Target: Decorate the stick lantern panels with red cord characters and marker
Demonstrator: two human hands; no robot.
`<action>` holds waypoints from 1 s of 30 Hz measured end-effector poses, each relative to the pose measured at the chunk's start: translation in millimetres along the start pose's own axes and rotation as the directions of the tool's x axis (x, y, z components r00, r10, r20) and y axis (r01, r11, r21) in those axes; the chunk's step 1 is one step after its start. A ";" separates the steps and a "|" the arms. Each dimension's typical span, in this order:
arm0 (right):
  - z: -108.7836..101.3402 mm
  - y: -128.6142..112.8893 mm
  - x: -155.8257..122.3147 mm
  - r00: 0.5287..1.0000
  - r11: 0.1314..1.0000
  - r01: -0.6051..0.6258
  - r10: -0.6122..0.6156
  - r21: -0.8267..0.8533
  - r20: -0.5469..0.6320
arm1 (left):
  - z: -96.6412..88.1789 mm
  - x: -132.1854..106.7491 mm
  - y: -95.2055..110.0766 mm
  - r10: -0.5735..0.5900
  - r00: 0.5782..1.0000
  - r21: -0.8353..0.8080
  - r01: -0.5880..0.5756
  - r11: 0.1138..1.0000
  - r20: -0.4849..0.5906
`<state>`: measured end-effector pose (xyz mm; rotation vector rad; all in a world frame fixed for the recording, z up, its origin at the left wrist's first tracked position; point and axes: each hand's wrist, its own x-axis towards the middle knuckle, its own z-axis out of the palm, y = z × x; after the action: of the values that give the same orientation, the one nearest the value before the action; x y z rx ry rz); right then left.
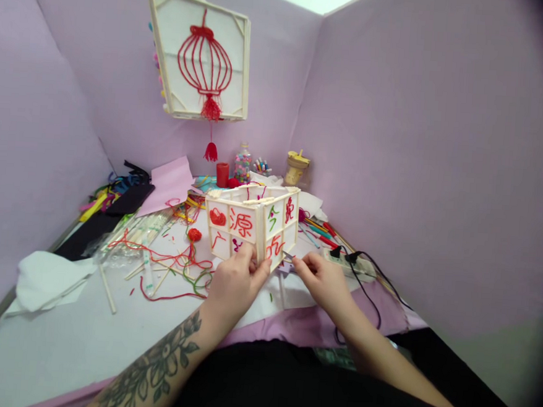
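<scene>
Black garment [282, 384], floral tattoo [161, 357] on left forearm [214, 318]

Up high I see a pale square frame with a red yarn lantern [203, 56]. At the back, my camera shows a clear bottle of colourful balls [243, 165] and a yellow-lidded cup [296, 169]. A white power strip with black plugs [363, 269] sits on the right.

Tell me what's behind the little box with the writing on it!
Behind the box, you can see a red cylinder, a clear bottle of colourful little balls and, to the right, a yellow-lidded cup. The box hides whatever sits low and close behind it.
</scene>
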<state>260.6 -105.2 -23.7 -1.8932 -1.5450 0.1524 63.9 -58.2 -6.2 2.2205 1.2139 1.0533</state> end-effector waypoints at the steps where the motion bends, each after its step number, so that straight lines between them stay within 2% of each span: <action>1: 0.4 0.0 0.2 1.000 1.000 0.002 -0.002 -0.018 -0.001 | 0.7 -0.1 -0.4 0.007 1.000 0.002 -0.007 1.000 0.001; 9: -1.8 -4.5 1.7 0.999 0.998 -0.029 0.031 -0.051 0.036 | 3.1 -1.2 0.3 0.045 0.999 0.029 -0.045 0.999 0.006; 18: -3.8 -6.1 2.4 0.997 0.997 -0.045 0.048 -0.055 0.053 | 6.5 -1.8 -0.5 0.113 0.993 0.061 -0.110 0.992 -0.036; 30: -3.4 -7.7 4.6 0.995 0.979 -0.064 0.077 -0.196 0.061 | 7.9 -2.7 -2.4 0.133 0.991 0.087 -0.129 0.988 -0.033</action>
<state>257.2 -102.1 -15.3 -2.1159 -1.5874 0.1022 67.7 -59.1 -14.0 2.3834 1.1616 1.1184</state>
